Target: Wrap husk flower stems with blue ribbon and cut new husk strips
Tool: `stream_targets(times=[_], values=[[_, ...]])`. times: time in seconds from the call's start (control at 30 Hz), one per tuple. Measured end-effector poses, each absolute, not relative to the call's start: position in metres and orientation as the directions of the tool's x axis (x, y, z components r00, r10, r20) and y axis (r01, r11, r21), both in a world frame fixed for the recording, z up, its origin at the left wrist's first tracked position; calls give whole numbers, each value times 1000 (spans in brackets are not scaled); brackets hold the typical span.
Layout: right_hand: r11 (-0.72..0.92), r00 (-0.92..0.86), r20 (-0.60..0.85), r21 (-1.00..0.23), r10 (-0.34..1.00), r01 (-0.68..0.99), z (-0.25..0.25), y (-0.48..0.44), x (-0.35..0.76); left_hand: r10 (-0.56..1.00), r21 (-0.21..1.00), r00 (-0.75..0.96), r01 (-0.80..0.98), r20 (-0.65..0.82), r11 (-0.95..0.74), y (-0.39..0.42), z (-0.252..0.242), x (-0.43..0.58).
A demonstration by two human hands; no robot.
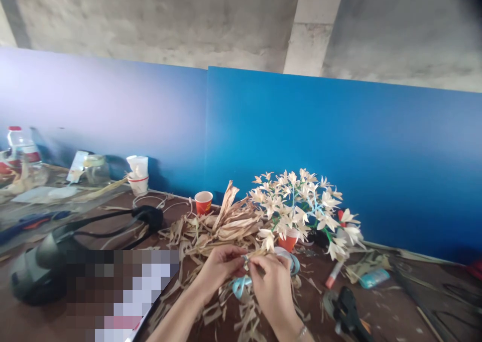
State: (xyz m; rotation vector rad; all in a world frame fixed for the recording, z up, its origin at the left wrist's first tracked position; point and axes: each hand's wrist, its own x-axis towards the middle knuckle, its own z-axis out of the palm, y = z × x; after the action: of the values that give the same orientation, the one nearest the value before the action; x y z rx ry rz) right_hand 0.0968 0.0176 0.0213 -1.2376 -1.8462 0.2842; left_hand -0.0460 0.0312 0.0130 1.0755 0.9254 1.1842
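Observation:
My left hand (pixel 226 265) and my right hand (pixel 274 284) meet at the middle of the table, fingertips pinched around a small pale piece (pixel 246 261) too small to make out. Just below the fingertips, a loop of light blue ribbon (pixel 240 287) shows over scattered dry husk strips (pixel 248 317). Behind my right hand lies a roll of light blue ribbon (pixel 294 264), partly hidden. A bunch of cream husk flowers (pixel 297 201) on green stems rises from a red paper cup (pixel 288 241). A heap of dry corn husks (pixel 233 224) lies beyond my left hand.
A black glue gun (pixel 350 312), a marker-like stick (pixel 335 275) and a turquoise packet (pixel 374 278) lie at right. Another red cup (pixel 204 203) stands behind the husks. At left are a dark strapped device (pixel 39 269), a white cup (pixel 138 184) and a bottle (pixel 24 146). Blue panels (pixel 320 131) border the back.

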Motion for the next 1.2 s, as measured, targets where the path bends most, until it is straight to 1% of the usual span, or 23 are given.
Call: stream_targets(times=[0.07, 0.1, 0.13, 0.17, 0.23, 0.27, 0.3, 0.33, 0.37, 0.4, 0.43, 0.47, 0.5, 0.53, 0.57, 0.63, 0.7, 0.8, 0.9, 1.0, 1.13, 1.2], values=[[390, -130, 377, -779, 917, 491, 23, 20, 98, 985, 972, 170, -234, 18, 22, 31, 13, -46], [315, -152, 277, -863, 949, 394, 24, 22, 99, 983, 974, 179, -226, 29, 12, 30, 13, -47], [216, -186, 166, -933, 968, 289, 25, 23, 101, 981, 975, 190, -220, 40, 3, 30, 13, -47], [97, -230, 52, -977, 972, 189, 26, 25, 103, 978, 976, 203, -216, 50, -5, 29, 14, -47], [-144, -331, -152, -988, 931, 46, 28, 27, 107, 973, 979, 221, -204, 67, -21, 27, 17, -47], [-237, -369, -226, -971, 901, 15, 29, 28, 109, 972, 981, 224, -192, 76, -32, 26, 18, -47], [-290, -393, -270, -957, 879, 10, 30, 28, 110, 971, 983, 225, -178, 84, -44, 26, 18, -47], [-290, -396, -278, -956, 875, 30, 31, 27, 111, 971, 985, 222, -164, 89, -53, 26, 18, -46], [-236, -378, -246, -969, 893, 74, 31, 27, 111, 972, 987, 216, -151, 92, -60, 26, 16, -46], [-131, -339, -173, -981, 925, 142, 32, 26, 110, 973, 988, 209, -139, 92, -64, 27, 15, -46], [8, -287, -60, -973, 956, 231, 32, 24, 109, 975, 989, 201, -132, 92, -66, 28, 12, -45], [159, -233, 82, -929, 969, 335, 33, 22, 107, 977, 990, 192, -129, 88, -64, 30, 9, -45], [291, -190, 228, -848, 955, 442, 32, 21, 105, 979, 990, 184, -130, 83, -60, 31, 7, -44], [387, -160, 361, -747, 919, 540, 31, 19, 103, 982, 990, 173, -133, 77, -54, 32, 5, -44], [449, -146, 467, -645, 872, 618, 30, 17, 101, 984, 990, 162, -135, 68, -46, 33, 3, -43], [512, -156, 602, -482, 783, 711, 27, 15, 98, 989, 990, 144, -138, 39, -19, 34, 2, -42], [542, -180, 667, -386, 723, 746, 23, 15, 97, 990, 991, 140, -135, -4, 23, 35, 2, -42], [562, -189, 719, -323, 669, 762, 18, 17, 96, 987, 990, 155, -127, -41, 61, 36, 2, -43], [563, -178, 741, -307, 647, 767, 17, 17, 95, 987, 993, 155, -107, -37, 54, 36, 2, -45], [556, -171, 730, -323, 661, 766, 18, 15, 94, 988, 993, 149, -104, -43, 59, 33, 5, -45], [555, -178, 722, -325, 669, 766, 18, 13, 95, 981, 982, 191, -178, -34, 68, 26, 13, -44], [562, -179, 733, -315, 656, 765, 19, 12, 95, 976, 973, 212, -209, -53, 98, 25, 17, -43]])
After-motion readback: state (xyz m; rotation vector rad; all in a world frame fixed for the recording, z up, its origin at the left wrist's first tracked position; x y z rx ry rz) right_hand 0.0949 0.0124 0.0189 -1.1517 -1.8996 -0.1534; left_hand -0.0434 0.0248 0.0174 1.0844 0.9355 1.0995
